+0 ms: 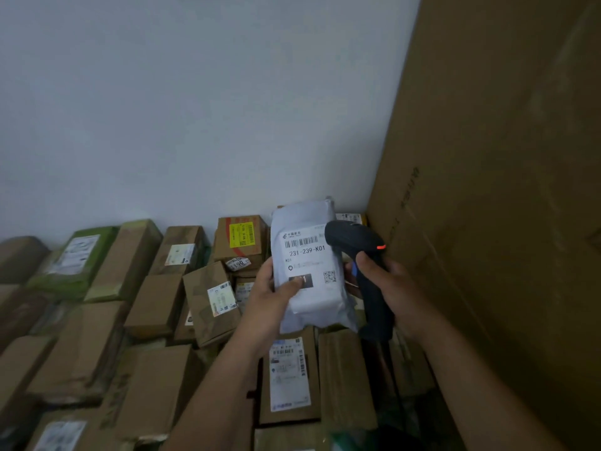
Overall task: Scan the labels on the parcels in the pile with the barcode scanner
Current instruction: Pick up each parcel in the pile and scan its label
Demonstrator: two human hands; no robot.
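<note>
My left hand (271,296) holds a white plastic mailer parcel (309,297) upright above the pile, thumb pressed on its front. Its label (305,252) faces me, with a barcode and the print 231-239-K01. My right hand (388,281) grips the handle of a black barcode scanner (353,237), whose head sits just right of the label, overlapping the parcel's upper right corner. A small orange light shows on the scanner's side. The pile of brown cardboard parcels (156,304) lies below and to the left.
A tall brown cardboard sheet (487,157) leans along the right side. A white wall (195,109) rises behind the pile. A box with a yellow label (242,236) and a green-wrapped box (76,258) lie at the back. A labelled box (287,375) lies under my forearms.
</note>
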